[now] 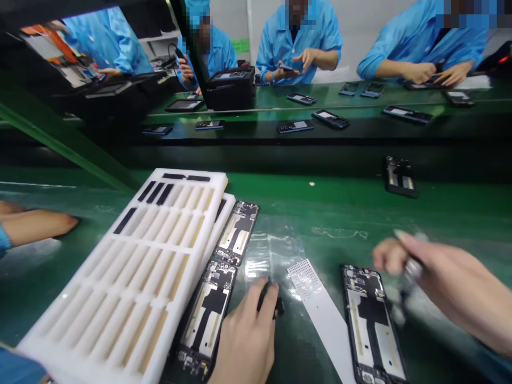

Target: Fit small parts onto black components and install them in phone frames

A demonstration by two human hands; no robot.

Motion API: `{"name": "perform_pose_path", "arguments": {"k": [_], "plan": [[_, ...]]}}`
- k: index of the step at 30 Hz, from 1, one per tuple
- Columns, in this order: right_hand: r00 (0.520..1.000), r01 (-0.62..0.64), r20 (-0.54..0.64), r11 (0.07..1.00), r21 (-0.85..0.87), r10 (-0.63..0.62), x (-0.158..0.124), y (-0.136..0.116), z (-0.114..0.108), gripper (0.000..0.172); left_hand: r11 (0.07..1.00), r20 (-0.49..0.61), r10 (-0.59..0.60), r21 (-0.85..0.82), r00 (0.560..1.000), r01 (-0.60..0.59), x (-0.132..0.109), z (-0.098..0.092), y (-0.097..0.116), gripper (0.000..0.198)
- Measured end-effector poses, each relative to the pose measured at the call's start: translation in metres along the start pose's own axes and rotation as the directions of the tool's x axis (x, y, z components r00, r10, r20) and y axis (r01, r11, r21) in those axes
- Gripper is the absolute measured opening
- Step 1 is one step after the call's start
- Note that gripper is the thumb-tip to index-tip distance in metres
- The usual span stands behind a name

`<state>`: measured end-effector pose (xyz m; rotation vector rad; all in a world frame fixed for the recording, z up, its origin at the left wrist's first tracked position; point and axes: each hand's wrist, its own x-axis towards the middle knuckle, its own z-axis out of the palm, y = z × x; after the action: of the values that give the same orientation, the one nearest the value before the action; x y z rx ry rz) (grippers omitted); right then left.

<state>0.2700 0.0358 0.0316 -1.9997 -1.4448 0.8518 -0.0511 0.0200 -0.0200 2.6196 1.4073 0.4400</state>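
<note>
Smartphone mid-frame [372, 325] lies at lower right, just beneath the right hand [436, 282], whose fingers pinch a blurred silvery item [412, 269], its kind unclear. At lower centre, the left hand [248, 336] pinches a small black part [269, 298] on clear plastic film [276, 256], between a second mid-frame [204, 320], beside a white foam tray [188, 173], and the first.

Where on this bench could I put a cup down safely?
Bare green bench lies between the white foam tray and the lone black phone frame at back right. Lower down it's crowded: black phone frames, a clear plastic sheet, the left hand and the right hand.
</note>
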Motion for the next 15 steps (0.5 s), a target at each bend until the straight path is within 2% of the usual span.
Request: {"name": "perform_pose_path", "arguments": {"k": [1,2,4,6,9,12,15], "plan": [[0.996,0.007,-0.088,0.958,0.288,0.019,0.024,-0.021,0.007,0.065,0.998,0.016,0.003,0.064,1.000,-0.004,0.007,-0.002,0.000,0.050],[0.990,-0.002,-0.122,0.880,0.474,0.068,0.047,-0.039,0.016,0.061,0.991,0.035,0.003,0.132,0.999,-0.007,0.014,-0.003,0.000,0.051],[0.995,-0.070,-0.007,0.726,0.684,0.102,0.083,-0.059,0.040,0.056,0.970,0.078,-0.014,0.241,0.997,-0.005,0.028,-0.004,0.000,0.053],[0.991,-0.127,0.116,0.671,0.730,0.062,0.107,-0.061,0.065,0.059,0.956,0.115,-0.041,0.294,0.992,0.006,0.042,-0.003,-0.002,0.056],[0.981,-0.094,0.187,0.702,0.706,-0.056,0.122,-0.048,0.089,0.061,0.956,0.162,-0.051,0.292,0.985,0.001,0.059,0.001,-0.006,0.065],[0.963,-0.025,0.221,0.766,0.643,-0.154,0.125,-0.033,0.095,0.058,0.960,0.208,-0.033,0.278,0.977,-0.027,0.075,0.004,-0.006,0.077],[0.956,0.061,0.206,0.827,0.559,-0.209,0.125,-0.024,0.093,0.056,0.966,0.257,-0.020,0.254,0.966,-0.047,0.090,0.006,-0.005,0.082]]}}
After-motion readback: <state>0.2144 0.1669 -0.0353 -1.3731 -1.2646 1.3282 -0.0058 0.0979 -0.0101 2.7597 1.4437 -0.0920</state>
